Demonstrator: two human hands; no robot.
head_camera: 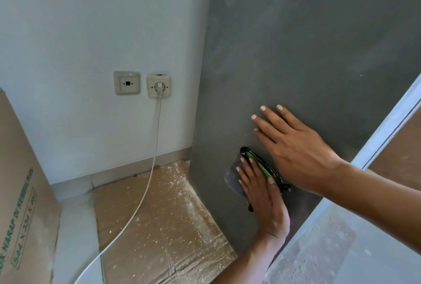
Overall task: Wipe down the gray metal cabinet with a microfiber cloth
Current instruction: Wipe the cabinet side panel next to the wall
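Observation:
The gray metal cabinet [296, 44] shows its dusty, smeared side panel across the right half of the view. Low on that panel my left hand [264, 195] presses a dark gray microfiber cloth [234, 177] with a green and black edge flat against the metal, fingers straight and pointing up. Just above it, my right hand [296, 144] lies flat on the panel with its fingers spread and holds nothing. Most of the cloth is hidden under my left hand.
A white wall on the left carries a data outlet [127, 83] and a socket [158, 86]; its white cable [145, 183] runs down across dusty cardboard [159, 215] on the floor. A cardboard box [20, 204] stands far left. A pale speckled surface [341, 249] lies at lower right.

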